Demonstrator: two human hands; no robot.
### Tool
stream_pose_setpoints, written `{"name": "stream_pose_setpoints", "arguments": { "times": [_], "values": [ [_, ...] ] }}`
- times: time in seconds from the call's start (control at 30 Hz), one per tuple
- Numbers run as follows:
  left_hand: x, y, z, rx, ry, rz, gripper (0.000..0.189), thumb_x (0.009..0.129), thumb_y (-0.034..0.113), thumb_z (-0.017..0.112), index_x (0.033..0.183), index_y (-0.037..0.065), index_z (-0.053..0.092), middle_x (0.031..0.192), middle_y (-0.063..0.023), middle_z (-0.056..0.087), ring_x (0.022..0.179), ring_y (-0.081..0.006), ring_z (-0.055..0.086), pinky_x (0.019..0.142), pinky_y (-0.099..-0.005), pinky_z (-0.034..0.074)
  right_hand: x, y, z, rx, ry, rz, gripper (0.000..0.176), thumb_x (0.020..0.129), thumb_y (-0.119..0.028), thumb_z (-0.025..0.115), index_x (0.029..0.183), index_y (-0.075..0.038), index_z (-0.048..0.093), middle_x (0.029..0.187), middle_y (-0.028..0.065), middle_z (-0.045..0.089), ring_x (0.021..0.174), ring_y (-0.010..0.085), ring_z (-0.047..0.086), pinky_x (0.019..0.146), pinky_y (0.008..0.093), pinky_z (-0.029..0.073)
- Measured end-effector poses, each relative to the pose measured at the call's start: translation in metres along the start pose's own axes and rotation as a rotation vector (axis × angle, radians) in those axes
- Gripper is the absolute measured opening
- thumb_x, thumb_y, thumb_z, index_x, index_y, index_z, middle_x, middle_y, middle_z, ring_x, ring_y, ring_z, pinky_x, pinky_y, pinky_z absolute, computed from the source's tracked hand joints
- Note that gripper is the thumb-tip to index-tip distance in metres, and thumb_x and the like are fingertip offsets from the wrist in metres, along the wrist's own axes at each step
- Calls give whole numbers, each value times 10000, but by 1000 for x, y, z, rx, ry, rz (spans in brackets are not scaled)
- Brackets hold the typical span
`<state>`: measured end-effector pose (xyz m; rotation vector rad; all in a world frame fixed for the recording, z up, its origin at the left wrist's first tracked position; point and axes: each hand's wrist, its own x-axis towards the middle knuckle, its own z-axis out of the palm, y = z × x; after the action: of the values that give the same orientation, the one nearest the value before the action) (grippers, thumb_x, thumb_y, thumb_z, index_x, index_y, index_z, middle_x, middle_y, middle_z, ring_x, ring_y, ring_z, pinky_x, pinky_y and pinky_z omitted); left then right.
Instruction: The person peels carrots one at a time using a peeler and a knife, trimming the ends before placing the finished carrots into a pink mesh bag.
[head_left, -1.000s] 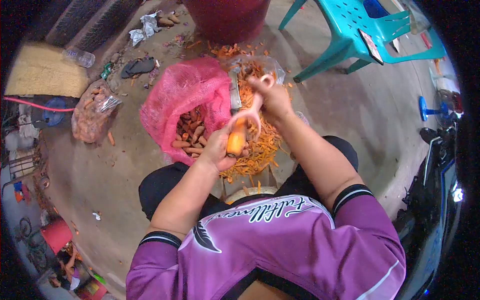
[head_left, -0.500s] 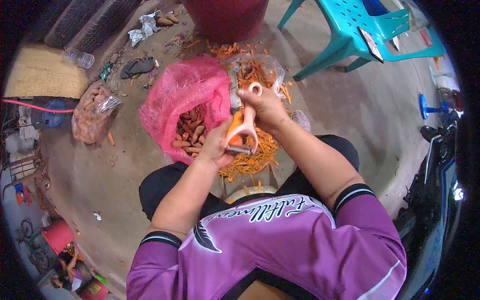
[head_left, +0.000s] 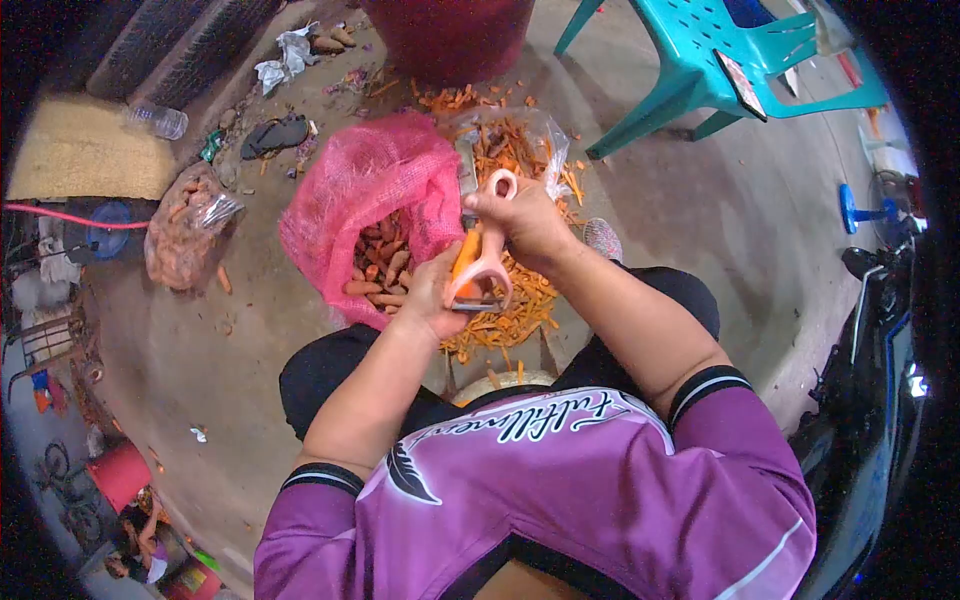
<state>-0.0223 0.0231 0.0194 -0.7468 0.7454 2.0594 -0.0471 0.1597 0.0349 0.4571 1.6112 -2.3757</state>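
In the head view, my left hand (head_left: pixel 430 297) is closed around a peeled orange carrot (head_left: pixel 466 256), partly hidden by the fingers and the tool. My right hand (head_left: pixel 536 224) grips the handle of a pale pink Y-shaped peeler (head_left: pixel 490 262), thumb along its upper end. The peeler's blade end lies over the carrot, close to my left fingers. Beneath both hands is a heap of orange peelings (head_left: pixel 520 318). To the left stands an open pink mesh sack (head_left: pixel 365 165) with several unpeeled carrots (head_left: pixel 378 268) inside.
Beyond my hands, a clear plastic bag (head_left: pixel 548 142) holds carrot pieces or peelings. A dark red tub (head_left: pixel 450 40) stands behind it, and a green plastic chair (head_left: pixel 670 70) at the upper right. Another filled bag (head_left: pixel 180 240) sits left. A person (head_left: pixel 150 545) is at the lower left.
The peeler and my right hand have shifted slightly left and toward me. My left hand stays nearly in place on the carrot.
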Motion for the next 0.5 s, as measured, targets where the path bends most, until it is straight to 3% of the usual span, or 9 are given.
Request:
{"name": "stream_pose_setpoints", "arguments": {
  "times": [0.13, 0.17, 0.23, 0.3, 0.33, 0.43, 0.5],
  "values": [
    [-1, 0, -17, 111, -148, -124, 299, 845, 368, 432, 928, 94, 517, 705, -12, 530, 590, -139, 528, 478, -308, 437, 38, -2, -36, 10, 384, -91, 238, 670, -222, 692, 721, -59, 526, 641, 9, 502, 539, 86, 448, 487, 257, 385],
    [-1, 0, -15, 103, -169, -130, 302, 845, 372, 429, 930, 96, 517, 710, -15, 531, 588, -139, 528, 477, -305, 436, 53, 6, -57, -56, 468, -241, 240, 687, -226, 682, 726, -61, 513, 647, 24, 505, 522, 95, 447, 470, 259, 386],
    [-3, 0, -11, 88, -211, -148, 308, 846, 379, 423, 932, 100, 519, 720, -19, 533, 586, -138, 529, 473, -299, 434, 50, -6, -58, 148, 584, -159, 230, 700, -215, 674, 735, -63, 505, 663, 23, 510, 535, 102, 460, 479, 254, 393],
    [-2, 6, -13, 29, -214, -151, 310, 854, 374, 409, 962, 100, 506, 751, -23, 536, 602, -143, 533, 494, -307, 445, 41, -6, -43, 34, 453, -111, 215, 705, -196, 670, 752, -70, 502, 668, 14, 509, 563, 104, 476, 490, 253, 398],
    [-2, 8, -15, -2, -213, -151, 311, 858, 371, 402, 977, 100, 500, 766, -25, 538, 611, -146, 535, 504, -311, 451, 30, -7, -26, 217, 298, -107, 210, 701, -197, 672, 758, -79, 507, 676, 5, 511, 580, 99, 474, 509, 249, 399],
    [-2, 3, -4, 101, -57, -7, 320, 855, 372, 410, 996, 97, 491, 787, -23, 526, 639, -155, 538, 529, -322, 464, 1, -2, 0, 117, -5, -18, 230, 677, -215, 695, 746, -86, 517, 666, -13, 494, 577, 82, 441, 517, 234, 368],
    [-6, 0, 6, 62, -5, 33, 311, 843, 367, 439, 982, 94, 493, 789, -27, 520, 654, -159, 538, 547, -324, 470, -1, -3, 3, 101, -9, -6, 226, 675, -219, 695, 731, -90, 518, 653, -18, 484, 570, 80, 434, 512, 230, 360]
  ]
}}
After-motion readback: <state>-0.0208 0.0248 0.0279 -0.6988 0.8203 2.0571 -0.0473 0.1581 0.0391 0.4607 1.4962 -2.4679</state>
